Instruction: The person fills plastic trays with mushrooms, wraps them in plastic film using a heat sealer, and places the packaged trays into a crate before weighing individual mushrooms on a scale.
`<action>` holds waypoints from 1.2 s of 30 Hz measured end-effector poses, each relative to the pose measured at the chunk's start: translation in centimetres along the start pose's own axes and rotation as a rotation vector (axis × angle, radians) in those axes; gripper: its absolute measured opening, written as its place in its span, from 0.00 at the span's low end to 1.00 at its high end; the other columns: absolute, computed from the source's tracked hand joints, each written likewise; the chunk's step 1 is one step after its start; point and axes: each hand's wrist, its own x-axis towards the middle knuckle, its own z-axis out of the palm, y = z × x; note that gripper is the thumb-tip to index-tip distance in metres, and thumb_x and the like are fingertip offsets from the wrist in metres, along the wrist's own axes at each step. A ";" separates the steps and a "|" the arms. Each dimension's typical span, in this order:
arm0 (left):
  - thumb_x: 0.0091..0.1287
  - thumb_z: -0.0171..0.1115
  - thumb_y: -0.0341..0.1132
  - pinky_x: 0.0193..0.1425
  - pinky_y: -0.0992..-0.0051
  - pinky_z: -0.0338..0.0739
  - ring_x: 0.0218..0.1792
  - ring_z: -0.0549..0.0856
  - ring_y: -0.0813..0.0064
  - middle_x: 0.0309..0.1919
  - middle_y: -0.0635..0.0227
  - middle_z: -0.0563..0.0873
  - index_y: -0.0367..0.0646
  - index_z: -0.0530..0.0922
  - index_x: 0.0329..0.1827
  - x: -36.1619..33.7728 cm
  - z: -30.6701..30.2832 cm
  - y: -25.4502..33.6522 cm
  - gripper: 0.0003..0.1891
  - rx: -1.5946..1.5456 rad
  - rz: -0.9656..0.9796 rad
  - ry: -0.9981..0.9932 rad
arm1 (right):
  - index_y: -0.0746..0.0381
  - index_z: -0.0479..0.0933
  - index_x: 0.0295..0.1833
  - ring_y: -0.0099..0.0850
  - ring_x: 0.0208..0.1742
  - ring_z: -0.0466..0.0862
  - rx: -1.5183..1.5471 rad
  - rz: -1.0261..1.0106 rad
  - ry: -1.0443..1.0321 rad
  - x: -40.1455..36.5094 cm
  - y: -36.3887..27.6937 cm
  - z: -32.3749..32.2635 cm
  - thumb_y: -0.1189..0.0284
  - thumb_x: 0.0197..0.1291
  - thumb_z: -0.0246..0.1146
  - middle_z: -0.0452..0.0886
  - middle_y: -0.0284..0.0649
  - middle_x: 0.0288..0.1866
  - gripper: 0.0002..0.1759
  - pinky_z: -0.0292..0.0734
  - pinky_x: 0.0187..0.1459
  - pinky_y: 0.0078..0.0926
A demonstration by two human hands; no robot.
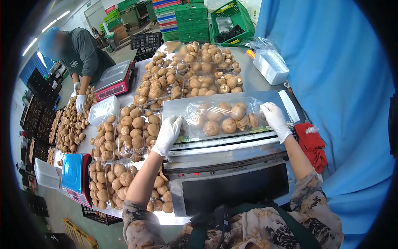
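A clear tray of brown mushrooms (229, 124) lies on the flat metal top of a wrapping machine (232, 151), with shiny plastic film (195, 114) over it. My left hand (169, 135), in a white glove, is closed at the left end of the tray, its fingers pinching the film. At the other end, my gloved right hand (275, 120) is also closed, gripping the film by the tray's right edge. Between my hands the film looks stretched across the mushrooms. Exactly where the fingertips meet the film is hard to make out.
Packed mushroom trays (132, 130) crowd the table to the left and behind. A pink scale (114, 81) and a blue-topped scale (76, 174) stand further left. A co-worker (89, 54) handles loose mushrooms (72, 126). Stacked empty trays (270, 66), red cloth (311, 147) and a blue curtain (340, 83) are rightward.
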 end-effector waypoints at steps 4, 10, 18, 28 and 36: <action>0.74 0.52 0.48 0.32 0.79 0.73 0.25 0.79 0.80 0.26 0.71 0.82 0.33 0.80 0.42 -0.7 2.8 2.7 0.22 -0.183 -0.129 0.169 | 0.67 0.75 0.37 0.52 0.37 0.79 -0.005 0.114 0.075 -0.1 -1.2 1.7 0.61 0.69 0.52 0.79 0.53 0.31 0.18 0.74 0.39 0.39; 0.73 0.53 0.50 0.20 0.82 0.67 0.19 0.74 0.85 0.24 0.73 0.80 0.36 0.81 0.40 -4.6 3.7 3.3 0.22 -0.377 -0.114 0.189 | 0.69 0.74 0.38 0.53 0.34 0.79 0.151 -0.049 0.166 -4.5 -3.3 -1.1 0.64 0.72 0.48 0.78 0.54 0.29 0.18 0.72 0.37 0.41; 0.73 0.54 0.49 0.23 0.84 0.70 0.20 0.77 0.85 0.24 0.73 0.81 0.39 0.82 0.40 -21.2 7.3 -0.2 0.20 -0.296 -0.407 0.139 | 0.67 0.73 0.37 0.42 0.30 0.79 0.274 0.333 -0.069 -22.6 -3.7 -2.4 0.67 0.73 0.50 0.76 0.49 0.26 0.16 0.71 0.33 0.35; 0.76 0.52 0.38 0.28 0.84 0.61 0.26 0.65 0.89 0.23 0.81 0.72 0.37 0.77 0.32 -20.5 8.3 -4.6 0.15 -0.056 -0.122 0.574 | 0.63 0.69 0.26 0.48 0.23 0.74 -0.202 0.164 0.324 -23.0 0.1 0.0 0.66 0.68 0.57 0.73 0.48 0.22 0.17 0.66 0.26 0.41; 0.64 0.60 0.31 0.32 0.65 0.73 0.27 0.80 0.53 0.28 0.53 0.80 0.38 0.78 0.32 -18.1 8.9 -3.4 0.06 0.958 0.059 0.448 | 0.59 0.71 0.28 0.47 0.28 0.79 -0.506 0.102 0.310 -20.6 0.9 1.6 0.66 0.60 0.62 0.76 0.44 0.27 0.12 0.72 0.29 0.42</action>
